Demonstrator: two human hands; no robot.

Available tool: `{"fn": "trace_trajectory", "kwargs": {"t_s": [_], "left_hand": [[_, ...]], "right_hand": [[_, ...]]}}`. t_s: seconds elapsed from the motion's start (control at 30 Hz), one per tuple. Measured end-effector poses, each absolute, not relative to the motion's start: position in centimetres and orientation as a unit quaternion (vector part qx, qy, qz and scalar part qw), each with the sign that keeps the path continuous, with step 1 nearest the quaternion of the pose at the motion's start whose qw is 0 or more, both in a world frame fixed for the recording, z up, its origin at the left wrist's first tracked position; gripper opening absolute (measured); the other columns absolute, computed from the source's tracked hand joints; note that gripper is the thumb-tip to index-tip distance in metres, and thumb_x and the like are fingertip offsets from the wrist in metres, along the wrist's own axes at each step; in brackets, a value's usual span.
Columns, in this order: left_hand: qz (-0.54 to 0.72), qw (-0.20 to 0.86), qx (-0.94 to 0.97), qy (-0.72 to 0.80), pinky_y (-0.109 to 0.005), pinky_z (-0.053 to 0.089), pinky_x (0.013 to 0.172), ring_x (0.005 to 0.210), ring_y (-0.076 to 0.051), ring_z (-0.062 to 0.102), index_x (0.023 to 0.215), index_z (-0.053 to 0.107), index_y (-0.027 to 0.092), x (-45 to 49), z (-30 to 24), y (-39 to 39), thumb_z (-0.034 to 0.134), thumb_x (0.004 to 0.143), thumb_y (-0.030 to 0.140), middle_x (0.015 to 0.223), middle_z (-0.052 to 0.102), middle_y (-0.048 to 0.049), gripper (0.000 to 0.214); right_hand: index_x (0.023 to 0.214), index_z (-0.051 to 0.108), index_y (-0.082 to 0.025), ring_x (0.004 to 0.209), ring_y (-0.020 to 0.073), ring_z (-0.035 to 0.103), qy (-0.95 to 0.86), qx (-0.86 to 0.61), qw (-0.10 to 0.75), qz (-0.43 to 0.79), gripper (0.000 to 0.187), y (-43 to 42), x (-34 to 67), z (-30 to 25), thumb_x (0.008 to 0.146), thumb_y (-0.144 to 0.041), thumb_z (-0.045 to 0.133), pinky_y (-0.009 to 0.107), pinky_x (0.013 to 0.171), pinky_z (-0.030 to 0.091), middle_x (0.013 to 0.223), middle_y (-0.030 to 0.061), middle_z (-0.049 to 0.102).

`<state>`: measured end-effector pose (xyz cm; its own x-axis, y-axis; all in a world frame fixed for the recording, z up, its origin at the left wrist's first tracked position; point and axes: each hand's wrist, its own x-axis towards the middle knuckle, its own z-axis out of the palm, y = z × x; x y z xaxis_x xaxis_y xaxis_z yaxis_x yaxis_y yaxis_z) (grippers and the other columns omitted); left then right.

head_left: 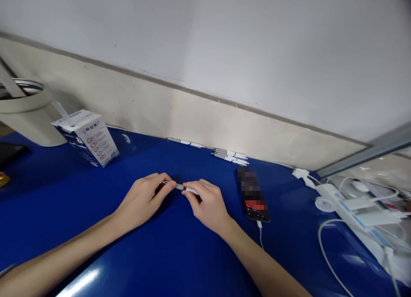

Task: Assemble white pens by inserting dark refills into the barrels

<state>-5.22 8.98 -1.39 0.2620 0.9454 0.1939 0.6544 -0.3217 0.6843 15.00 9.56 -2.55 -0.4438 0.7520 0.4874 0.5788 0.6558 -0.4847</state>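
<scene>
Both my hands rest on the glossy blue table (180, 254) and hold one slim grey-and-white pen (180, 186) between them. My left hand (144, 198) pinches its left end with closed fingers. My right hand (207, 203) grips its right end, fingers curled round it. The pen lies almost level, just above the table top.
Several white pens (230, 155) lie by the wall, and one more pen (185, 142) lies to their left. A phone (253, 194) on a cable lies right of my right hand. A small carton (88, 136) and a beige bin (25, 113) stand at left; a power strip (356, 209) with cables is at right.
</scene>
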Motion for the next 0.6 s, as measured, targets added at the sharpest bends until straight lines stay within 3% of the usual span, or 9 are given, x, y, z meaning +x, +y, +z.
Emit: {"fn": "trace_trajectory", "kwargs": {"t_s": [0.2, 0.33, 0.47, 0.6], "left_hand": [[0.329, 0.246, 0.786, 0.461, -0.025, 0.045, 0.071, 0.081, -0.014, 0.059, 0.098, 0.061, 0.023, -5.44, -1.29, 9.33, 0.044, 0.095, 0.035, 0.091, 0.065, 0.0005, 0.021], [0.342, 0.248, 0.782, 0.459, -0.022, 0.045, 0.065, 0.087, -0.014, 0.059, 0.105, 0.06, 0.026, -5.52, -1.48, 9.21, 0.047, 0.094, 0.035, 0.1, 0.064, -0.0002, 0.02], [0.32, 0.286, 0.737, 0.522, -0.022, 0.039, 0.054, 0.067, -0.012, 0.056, 0.102, 0.061, 0.025, -5.52, -1.34, 9.17, 0.047, 0.093, 0.043, 0.08, 0.064, 0.0021, 0.024], [0.302, 0.293, 0.742, 0.522, -0.024, 0.038, 0.058, 0.062, -0.012, 0.054, 0.086, 0.06, 0.021, -5.63, -1.28, 9.4, 0.042, 0.096, 0.04, 0.068, 0.059, 0.0028, 0.029]], "right_hand": [[0.097, 0.064, -0.022, 0.073, 0.0142, 0.065, -0.833, -0.399, 0.362, 0.122, 0.013, 9.59, 15.08, -2.52, 0.092, -0.027, 0.053, 0.027, 0.069, 0.049, 0.087, 0.0015, 0.072], [0.098, 0.064, -0.021, 0.075, 0.0136, 0.065, -0.83, -0.4, 0.362, 0.143, 0.013, 9.74, 14.97, -2.62, 0.092, -0.026, 0.053, 0.025, 0.07, 0.048, 0.088, 0.0016, 0.072], [0.096, 0.064, -0.021, 0.072, 0.0127, 0.064, -0.828, -0.408, 0.354, 0.152, 0.013, 9.78, 14.82, -2.68, 0.092, -0.024, 0.052, 0.024, 0.067, 0.046, 0.083, 0.0012, 0.07], [0.097, 0.063, -0.021, 0.077, 0.0138, 0.064, -0.835, -0.398, 0.349, 0.152, 0.013, 9.74, 14.77, -2.54, 0.092, -0.021, 0.051, 0.025, 0.071, 0.046, 0.088, 0.0025, 0.07]]}}
